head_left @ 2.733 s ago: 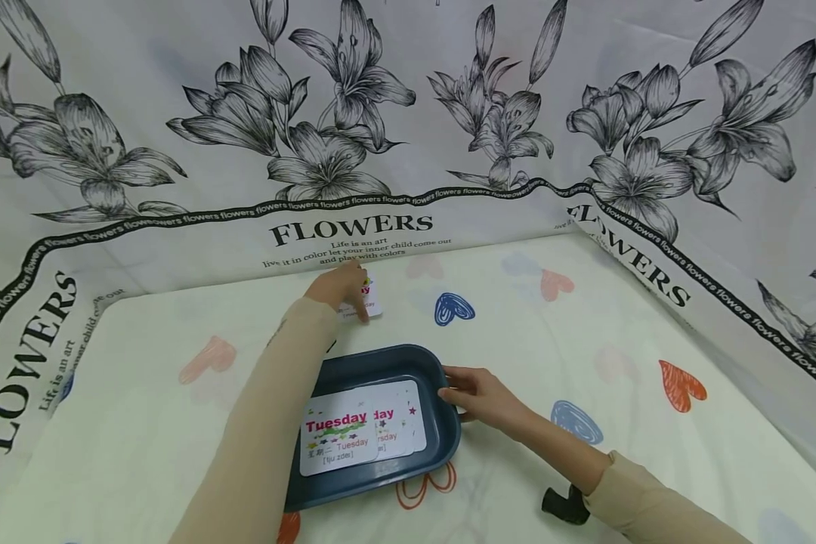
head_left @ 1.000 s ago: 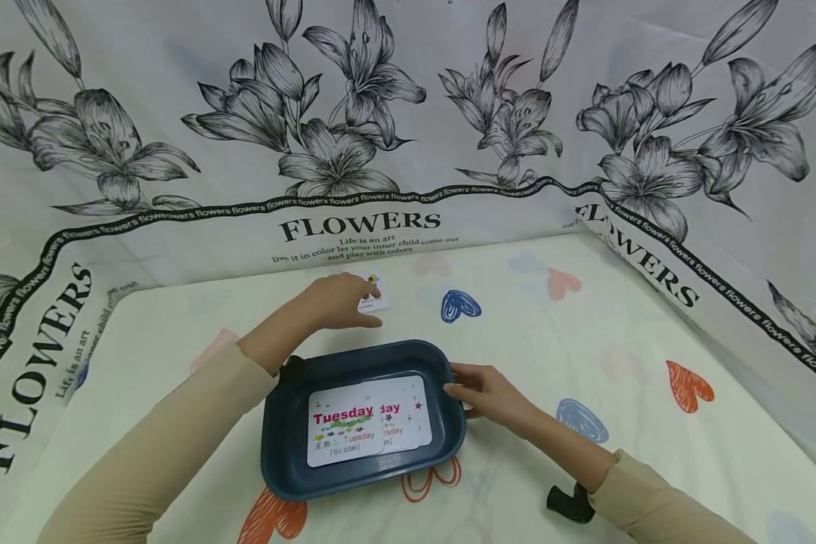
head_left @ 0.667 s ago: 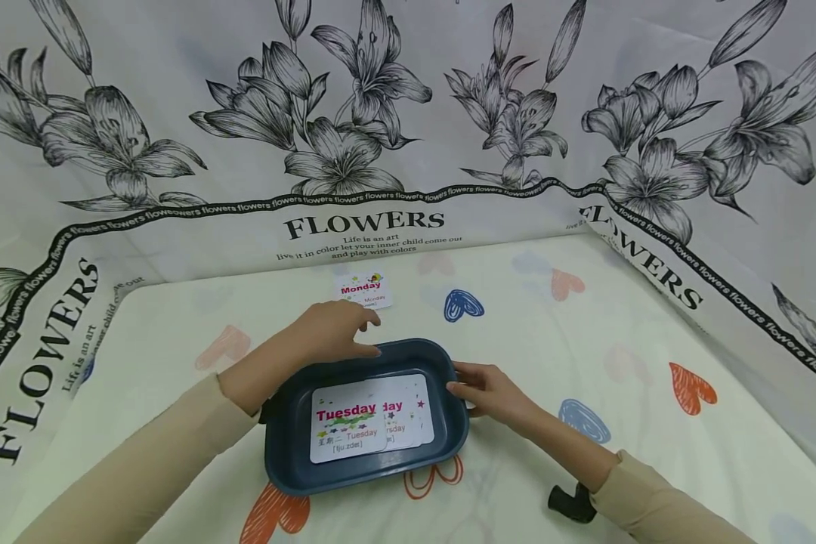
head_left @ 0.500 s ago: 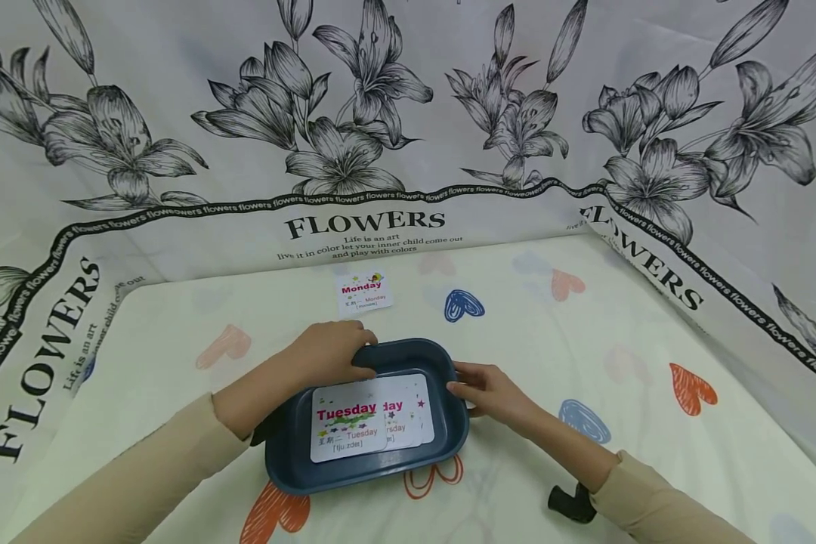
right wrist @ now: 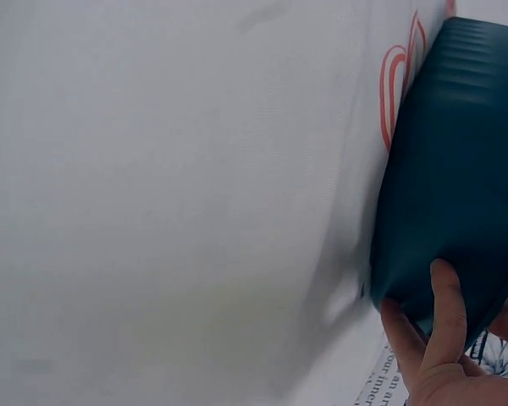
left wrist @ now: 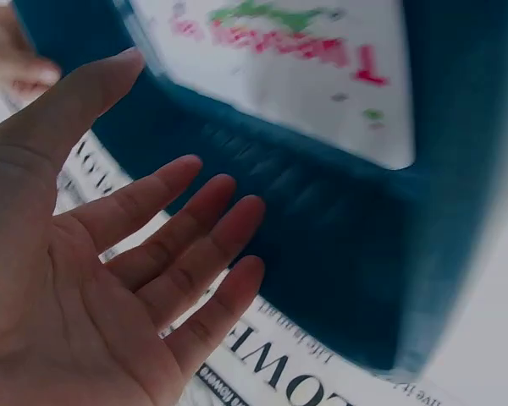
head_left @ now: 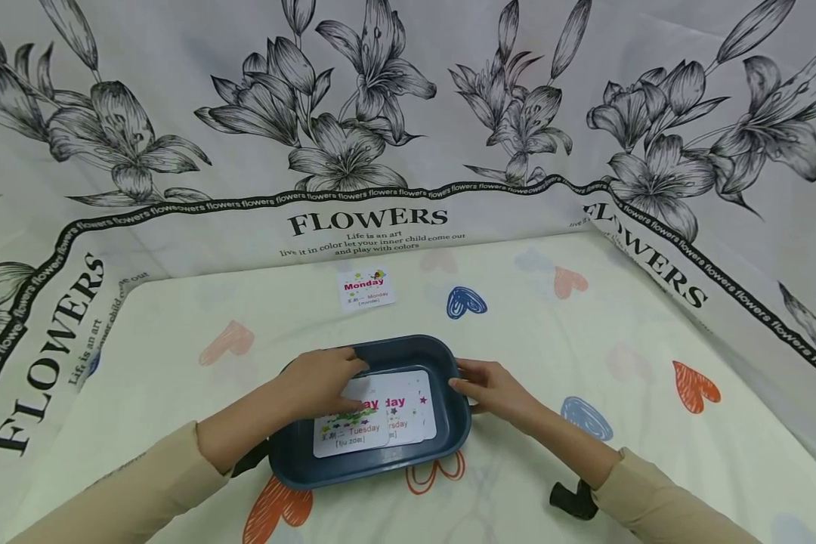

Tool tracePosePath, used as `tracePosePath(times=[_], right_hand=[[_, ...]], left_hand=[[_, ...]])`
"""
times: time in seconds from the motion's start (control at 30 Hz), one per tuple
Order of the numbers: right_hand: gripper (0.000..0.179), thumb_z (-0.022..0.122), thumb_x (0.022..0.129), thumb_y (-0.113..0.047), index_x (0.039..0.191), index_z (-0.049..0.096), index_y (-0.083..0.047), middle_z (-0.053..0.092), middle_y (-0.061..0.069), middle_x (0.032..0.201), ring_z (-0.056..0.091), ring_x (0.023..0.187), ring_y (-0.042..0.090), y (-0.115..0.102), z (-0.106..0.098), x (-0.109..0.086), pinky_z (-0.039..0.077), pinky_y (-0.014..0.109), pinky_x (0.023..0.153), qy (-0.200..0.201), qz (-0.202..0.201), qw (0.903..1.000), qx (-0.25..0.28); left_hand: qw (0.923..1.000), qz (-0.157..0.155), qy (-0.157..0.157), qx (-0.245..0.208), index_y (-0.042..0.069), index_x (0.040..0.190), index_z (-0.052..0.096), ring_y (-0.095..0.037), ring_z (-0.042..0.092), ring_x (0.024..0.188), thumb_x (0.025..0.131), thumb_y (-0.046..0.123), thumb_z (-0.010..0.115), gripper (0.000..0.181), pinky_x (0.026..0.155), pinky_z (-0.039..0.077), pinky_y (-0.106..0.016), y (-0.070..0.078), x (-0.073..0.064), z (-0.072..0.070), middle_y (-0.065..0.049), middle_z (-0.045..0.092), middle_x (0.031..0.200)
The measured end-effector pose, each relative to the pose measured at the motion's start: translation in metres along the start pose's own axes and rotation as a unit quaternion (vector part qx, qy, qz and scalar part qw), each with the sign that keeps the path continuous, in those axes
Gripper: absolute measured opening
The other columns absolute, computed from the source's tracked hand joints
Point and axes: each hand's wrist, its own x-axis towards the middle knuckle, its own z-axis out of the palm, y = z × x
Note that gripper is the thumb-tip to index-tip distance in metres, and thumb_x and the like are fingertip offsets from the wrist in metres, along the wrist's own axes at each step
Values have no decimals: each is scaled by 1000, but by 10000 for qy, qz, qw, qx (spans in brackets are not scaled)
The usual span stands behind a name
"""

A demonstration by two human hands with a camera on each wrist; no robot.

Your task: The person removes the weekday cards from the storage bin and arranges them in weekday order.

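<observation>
A dark blue tray (head_left: 292,470) lies on the white cloth, with a Tuesday card (head_left: 352,440) on top of other cards in it. My left hand (head_left: 319,384) hovers over the tray's far left part, partly covering the Tuesday card. In the left wrist view, the left hand (left wrist: 144,271) has its fingers spread and holds nothing. At the tray's right end my right hand (head_left: 495,390) grips the rim, thumb on top. Fingers of the right hand (right wrist: 457,364) press the tray's outer wall (right wrist: 457,169) in the right wrist view. A Monday card (head_left: 367,292) lies behind the tray.
A white curtain (head_left: 245,166) with black flower drawings rises behind and at both sides. Printed hearts, such as a blue heart (head_left: 466,302), mark the cloth. A black object (head_left: 574,500) sits at the right wrist.
My left hand has let go of the Monday card at the back and moved toward me, over the tray. The right hand stays at the tray's right end.
</observation>
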Motion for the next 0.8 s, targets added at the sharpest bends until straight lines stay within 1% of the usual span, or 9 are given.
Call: tracePosePath(times=[0.13, 0.27, 0.4, 0.5, 0.63, 0.8], right_hand=[[54, 57, 92, -25, 136, 41, 1, 53, 22, 128, 61, 103, 30, 0, 0, 0, 55, 37, 69, 9, 15, 10000, -8], [53, 57, 92, -24, 136, 41, 1, 53, 22, 127, 61, 103, 30, 0, -1, 1, 55, 36, 69, -3, 6, 10000, -16], [53, 57, 92, -24, 136, 41, 2, 53, 22, 127, 60, 104, 30, -1, -1, 1, 55, 36, 69, -1, 7, 10000, -24], [53, 57, 92, -24, 136, 42, 2, 54, 22, 127, 60, 103, 30, -1, -1, 1, 55, 36, 69, 25, 18, 10000, -42], [53, 58, 92, -25, 135, 42, 2, 53, 22, 127, 61, 103, 30, 0, -1, 1, 55, 36, 69, 48, 46, 10000, -49], [53, 57, 92, -25, 135, 42, 2, 53, 22, 128, 61, 102, 29, 0, 0, 1, 55, 36, 69, 43, 56, 10000, -27]], left_hand=[[9998, 63, -132, 114, 6, 113, 64, -23, 61, 89, 71, 41, 76, 56, 79, 50, -41, 0, -7, 5, -9, 64, 103], [9990, 178, -180, 371, 8, 113, 64, -22, 61, 91, 69, 46, 77, 60, 80, 49, -40, 1, -14, 13, -8, 64, 102], [9975, 171, -197, 663, 9, 114, 62, -22, 59, 95, 62, 56, 77, 72, 80, 48, -38, 1, -18, 24, -7, 62, 103], [9967, 129, -204, 780, 6, 116, 59, -23, 56, 96, 57, 62, 77, 83, 79, 49, -38, 1, -19, 31, -9, 60, 106], [9967, 121, -102, 791, 3, 118, 55, -24, 54, 98, 53, 64, 78, 93, 79, 49, -38, 0, -20, 37, -13, 56, 110], [9968, 95, 69, 785, -2, 125, 49, -28, 51, 104, 50, 67, 77, 105, 83, 48, -42, -3, -20, 42, -17, 52, 118]])
